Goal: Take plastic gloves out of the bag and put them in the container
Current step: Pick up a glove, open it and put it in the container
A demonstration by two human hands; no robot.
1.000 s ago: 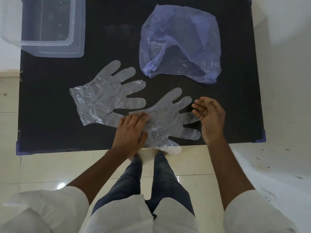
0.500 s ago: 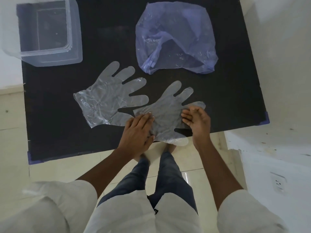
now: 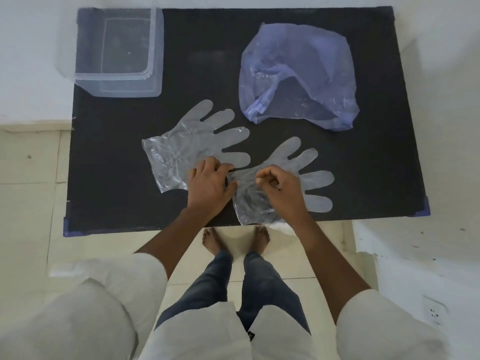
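Head view: black table (image 3: pixel 363 165) standing on pale tiled floor (image 3: pixel 31 203). Since before, right hand (image 3: pixel 281 189) curling, seemingly pinching the lower-center glove (image 3: pixel 315 178); left hand (image 3: pixel 207 184) pressing flat, fingers straight. Container (image 3: pixel 155 48) sitting upper left.

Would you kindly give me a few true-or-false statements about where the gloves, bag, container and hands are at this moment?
1. Both plastic gloves lie on the black table, outside the container. True: the left glove and the right glove are spread on the table.
2. The clear container holds a glove. False: the container, at the table's far left corner, shows nothing inside.
3. The right hand pinches the right glove. True: the right hand has curled fingers gathering its film.
4. The left hand grips the blue bag. False: the left hand rests where the two gloves meet; the bag lies untouched farther back.
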